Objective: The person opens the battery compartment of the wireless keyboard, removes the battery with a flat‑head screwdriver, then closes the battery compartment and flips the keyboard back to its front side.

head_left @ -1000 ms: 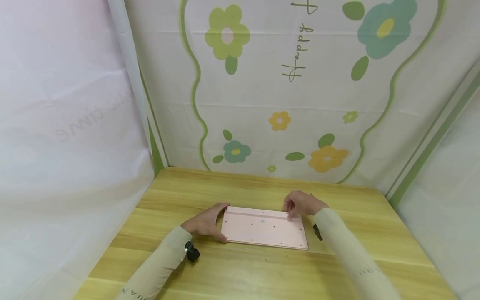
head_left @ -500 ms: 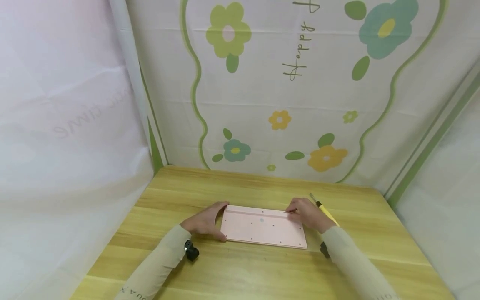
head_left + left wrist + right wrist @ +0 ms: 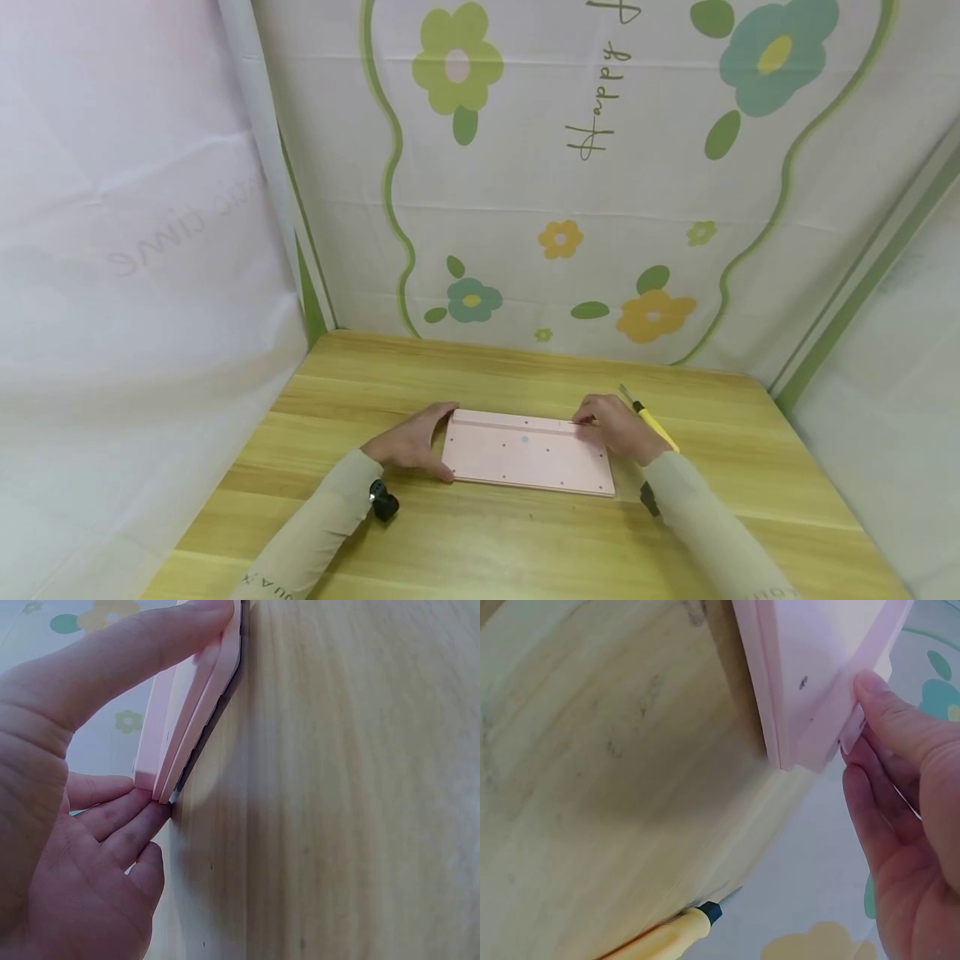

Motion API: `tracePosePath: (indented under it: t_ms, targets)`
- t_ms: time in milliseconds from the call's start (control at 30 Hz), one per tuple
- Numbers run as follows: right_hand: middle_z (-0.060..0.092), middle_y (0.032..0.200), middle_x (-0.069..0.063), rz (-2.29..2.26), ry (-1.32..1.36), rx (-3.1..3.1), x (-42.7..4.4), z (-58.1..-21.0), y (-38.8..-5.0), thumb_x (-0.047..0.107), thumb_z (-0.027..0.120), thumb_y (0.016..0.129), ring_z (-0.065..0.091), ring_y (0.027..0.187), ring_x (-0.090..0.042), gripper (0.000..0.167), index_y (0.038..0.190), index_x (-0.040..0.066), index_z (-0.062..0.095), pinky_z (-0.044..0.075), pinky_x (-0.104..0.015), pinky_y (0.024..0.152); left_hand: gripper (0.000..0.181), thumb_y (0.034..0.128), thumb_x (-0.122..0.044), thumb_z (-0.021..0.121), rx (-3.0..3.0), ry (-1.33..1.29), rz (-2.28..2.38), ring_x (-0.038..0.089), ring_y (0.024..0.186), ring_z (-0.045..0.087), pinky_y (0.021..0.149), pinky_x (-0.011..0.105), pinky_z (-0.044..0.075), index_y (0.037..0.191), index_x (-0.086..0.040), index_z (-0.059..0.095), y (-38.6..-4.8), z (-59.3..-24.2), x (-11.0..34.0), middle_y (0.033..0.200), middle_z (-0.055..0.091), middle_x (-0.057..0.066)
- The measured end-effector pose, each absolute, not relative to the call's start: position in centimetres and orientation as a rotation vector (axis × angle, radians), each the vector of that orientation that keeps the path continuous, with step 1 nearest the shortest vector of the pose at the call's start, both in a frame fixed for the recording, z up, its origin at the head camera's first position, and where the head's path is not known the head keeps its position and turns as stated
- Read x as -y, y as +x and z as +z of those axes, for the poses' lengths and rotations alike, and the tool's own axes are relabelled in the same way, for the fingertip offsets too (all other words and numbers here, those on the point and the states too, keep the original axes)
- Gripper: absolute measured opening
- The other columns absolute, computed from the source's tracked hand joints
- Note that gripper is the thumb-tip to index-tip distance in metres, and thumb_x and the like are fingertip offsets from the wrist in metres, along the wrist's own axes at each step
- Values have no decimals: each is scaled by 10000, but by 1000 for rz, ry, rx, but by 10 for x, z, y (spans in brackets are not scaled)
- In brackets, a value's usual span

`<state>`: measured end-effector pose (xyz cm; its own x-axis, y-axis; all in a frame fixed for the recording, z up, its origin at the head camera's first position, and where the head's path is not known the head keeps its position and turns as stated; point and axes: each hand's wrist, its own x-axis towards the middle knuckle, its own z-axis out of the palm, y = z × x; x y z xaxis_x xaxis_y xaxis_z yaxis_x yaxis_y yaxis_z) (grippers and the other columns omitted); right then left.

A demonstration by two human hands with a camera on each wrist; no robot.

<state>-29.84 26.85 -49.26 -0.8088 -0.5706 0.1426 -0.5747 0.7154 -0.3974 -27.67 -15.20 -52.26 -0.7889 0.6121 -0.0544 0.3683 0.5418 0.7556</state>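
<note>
A pink keyboard [image 3: 528, 458] lies face down on the table, its screw-dotted back showing and dark keys just visible beneath it in the left wrist view. My left hand [image 3: 411, 442] holds its left end, thumb at the near corner and fingers at the far corner. At the right end of the raised back bar [image 3: 487, 420], my right hand [image 3: 618, 427] pinches a small pink battery cover [image 3: 853, 731] between thumb and fingers. How far the cover stands out from the bar is partly hidden by the fingers.
A screwdriver [image 3: 654, 427] with a yellow handle and black collar lies right of my right hand, tip pointing away. The wooden table [image 3: 450, 550] meets a flower-printed cloth [image 3: 495, 183] at the back, with white cloth on both sides.
Over the last second my right hand has shifted slightly right and lower at the bar, bringing the screwdriver into sight. My left hand and the keyboard have stayed in place.
</note>
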Motion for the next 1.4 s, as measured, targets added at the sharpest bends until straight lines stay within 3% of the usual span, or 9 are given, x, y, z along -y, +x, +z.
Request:
tracePosePath:
  t_ms: [300,733,1400]
  targets:
    - [780,990,-58,716,983,2926,-267,-482,-305,-31,753,934,728,909,-204,123,1007,38,825,627,-321,771,1273,715,-413,982,-2476,799,1096,381,1576,326,1270,596,311,1667,-29,230,-276,-520,154,1703,310,178]
    - [789,945,-28,774,979,3039,-264,-470,-317,21,724,979,671,818,-132,99,964,69,809,553,-234,704,1280,711,-405,989,-2484,788,1099,367,1570,340,1270,584,319,1666,-24,226,-275,-521,155,1700,315,175]
    - [791,961,-136,839,928,3057,-281,-471,-345,-14,685,993,701,850,-164,114,990,-4,798,586,-276,732,1274,717,-413,989,-2500,805,1060,369,1559,357,1263,574,336,1665,-26,231,-275,-522,151,1694,325,173]
